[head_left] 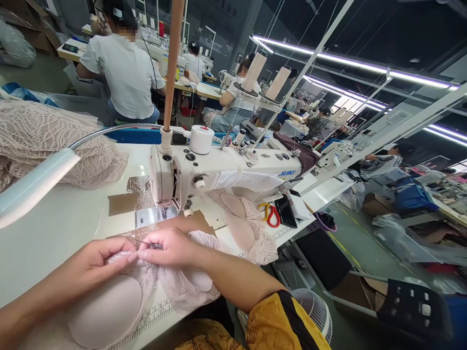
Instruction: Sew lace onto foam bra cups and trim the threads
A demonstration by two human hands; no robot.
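Observation:
A pale pink lace bra (105, 308) with moulded cups lies at the table's front edge, below the sewing machine (226, 167). My left hand (98, 262) is closed, pinching the bra's lace edge between thumb and fingers. Close against it, my right hand (171, 248) is also closed, thumb and forefinger at the same spot of lace. A thin, dark, pointed metal tool (156, 246) is tucked in my right fingers; its exact kind is partly hidden. Both hands are in front of the machine's needle plate (146, 217), apart from it.
More lace cups (244, 228) lie right of the needle area, beside red-handled pliers (273, 217) and a dark phone-like slab (285, 211). Piled lace (62, 141) covers the table's back left. A lamp (40, 187) reaches in from the left. Several people work at machines beyond.

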